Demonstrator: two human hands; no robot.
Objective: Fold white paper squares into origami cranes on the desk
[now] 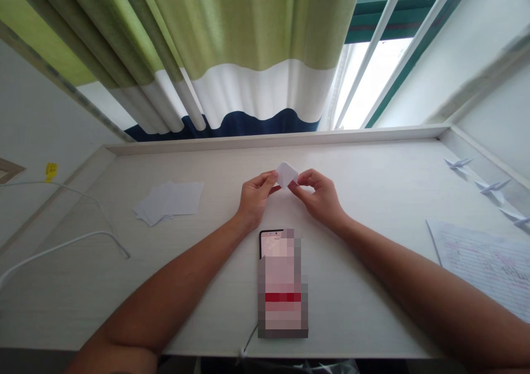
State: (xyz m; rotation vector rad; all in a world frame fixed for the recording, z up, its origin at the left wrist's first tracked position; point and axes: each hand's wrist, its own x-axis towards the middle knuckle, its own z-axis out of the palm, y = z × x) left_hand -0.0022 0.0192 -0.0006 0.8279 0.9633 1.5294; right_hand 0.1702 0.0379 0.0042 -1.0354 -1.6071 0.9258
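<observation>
A small folded piece of white paper (286, 174), roughly diamond-shaped, is held up just above the table between both hands. My left hand (255, 197) pinches its left corner between thumb and fingers. On the opposite side, the thumb and fingertips of my right hand (321, 197) are closed on the lower right edge. Below the hands lies a phone (270, 247) with its screen lit and mostly blurred out. Loose white paper sheets (182, 198) lie in a fanned pile to the left of my left hand.
Several folded paper shapes (492, 187) line the table's right side, above a lined sheet with handwriting (484, 263). White cables (103, 233) run across the left. A low rim (281, 137) edges the back of the white table (372, 308), before a curtain (256, 26).
</observation>
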